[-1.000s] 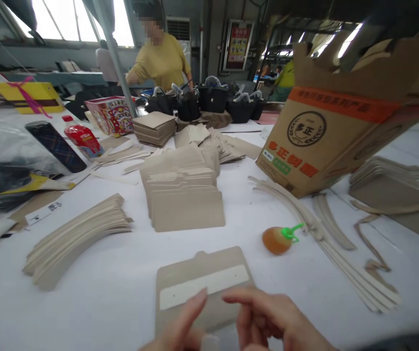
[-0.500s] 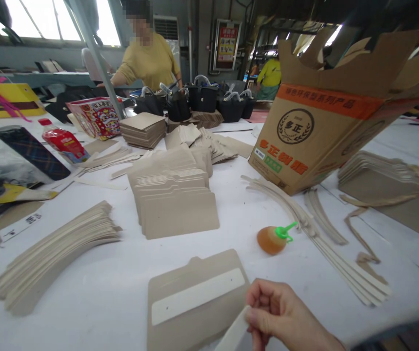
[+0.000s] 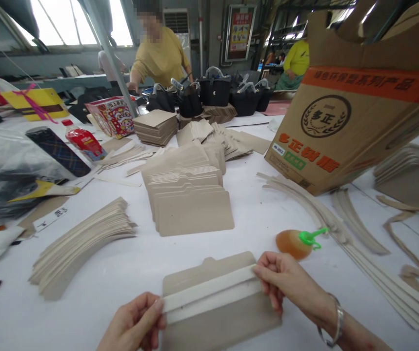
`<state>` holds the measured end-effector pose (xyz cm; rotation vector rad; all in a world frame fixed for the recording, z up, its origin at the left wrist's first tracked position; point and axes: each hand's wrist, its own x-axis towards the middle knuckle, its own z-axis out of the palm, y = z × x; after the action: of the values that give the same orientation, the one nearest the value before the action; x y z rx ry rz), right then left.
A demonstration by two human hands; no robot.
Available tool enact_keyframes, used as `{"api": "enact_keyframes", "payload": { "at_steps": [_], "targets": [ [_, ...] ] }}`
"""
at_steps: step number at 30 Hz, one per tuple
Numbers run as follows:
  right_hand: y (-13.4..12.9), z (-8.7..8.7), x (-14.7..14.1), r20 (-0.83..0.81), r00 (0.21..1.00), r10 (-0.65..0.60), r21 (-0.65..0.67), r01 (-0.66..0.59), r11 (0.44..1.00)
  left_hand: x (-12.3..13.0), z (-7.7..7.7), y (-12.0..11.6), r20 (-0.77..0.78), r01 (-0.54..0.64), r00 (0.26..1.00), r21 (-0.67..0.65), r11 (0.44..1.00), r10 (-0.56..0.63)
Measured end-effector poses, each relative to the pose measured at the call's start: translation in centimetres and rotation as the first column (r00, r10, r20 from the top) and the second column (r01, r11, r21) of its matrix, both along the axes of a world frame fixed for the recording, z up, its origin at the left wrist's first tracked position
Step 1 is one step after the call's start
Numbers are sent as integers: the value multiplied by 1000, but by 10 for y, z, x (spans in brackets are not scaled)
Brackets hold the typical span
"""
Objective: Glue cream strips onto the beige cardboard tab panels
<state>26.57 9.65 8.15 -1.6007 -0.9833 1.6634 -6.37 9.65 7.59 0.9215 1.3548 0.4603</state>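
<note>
1. At the bottom centre of the frame, a pale strip (image 3: 209, 288) is pinched at its left end by the left hand (image 3: 136, 319) and at its right end by the right hand (image 3: 286, 278); by this two-ended grip it is apparently kept straight.
2. Below it, a grey-brown card (image 3: 224, 324) is laid flat on the table (image 3: 95, 321). Along the card runs a second strip (image 3: 216, 301), partly hidden by the held one; whether the two touch cannot be told.
3. A squeeze bottle (image 3: 292, 244) is laid just beyond the right hand, presumably for easy reach.
4. Spare cards (image 3: 196, 212) at mid-frame and spare strips (image 3: 81, 243) at left are fanned out, probably so that single pieces can be lifted easily.
</note>
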Motion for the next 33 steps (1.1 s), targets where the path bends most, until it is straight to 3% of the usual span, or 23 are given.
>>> {"api": "enact_keyframes", "payload": {
  "at_steps": [5,16,33],
  "targets": [
    [10,-11,-1,39,999,-27,7,27,1000,-3,-16,15,-88,26,996,37,999,-22],
    [13,-28,-1,128,990,-57,-67,66,996,11,-20,20,-206,-119,969,91,989,135],
    [12,-42,0,120,986,-115,-135,131,982,14,-26,22,-229,-135,961,108,985,157]
  ]
}}
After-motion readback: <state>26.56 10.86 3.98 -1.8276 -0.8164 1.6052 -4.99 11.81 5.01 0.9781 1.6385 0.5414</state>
